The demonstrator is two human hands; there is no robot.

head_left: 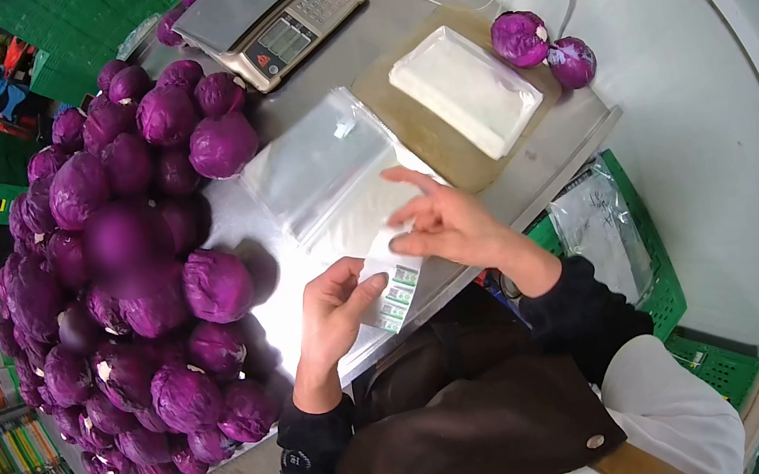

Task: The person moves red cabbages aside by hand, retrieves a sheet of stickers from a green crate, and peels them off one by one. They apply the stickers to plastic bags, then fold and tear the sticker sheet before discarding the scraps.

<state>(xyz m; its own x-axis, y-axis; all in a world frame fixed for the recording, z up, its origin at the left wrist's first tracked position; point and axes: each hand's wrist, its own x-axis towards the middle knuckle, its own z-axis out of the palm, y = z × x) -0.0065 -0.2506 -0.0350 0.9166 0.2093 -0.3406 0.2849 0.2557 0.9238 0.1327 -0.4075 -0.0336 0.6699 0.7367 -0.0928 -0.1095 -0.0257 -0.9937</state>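
Between thumb and fingers, my left hand [336, 309] grips a small white sheet of labels [398, 296] with rows of green and black print. At the sheet's upper end, my right hand [448, 225] pinches the white part with thumb and fingers, while its index finger stretches away. Whether a single label is peeled off there, I cannot make out. Just beyond both hands, a stack of clear plastic bags [323, 166] lies flat on the metal table [248, 229].
Many purple cabbages [150, 305] are piled on the left. A digital scale [296, 35] stands at the back. Right of the bags, a white packet [466, 92] rests on brown board [401, 123], with two cabbages [520, 39] beside it. Green crates [647, 242] stand below the right edge.
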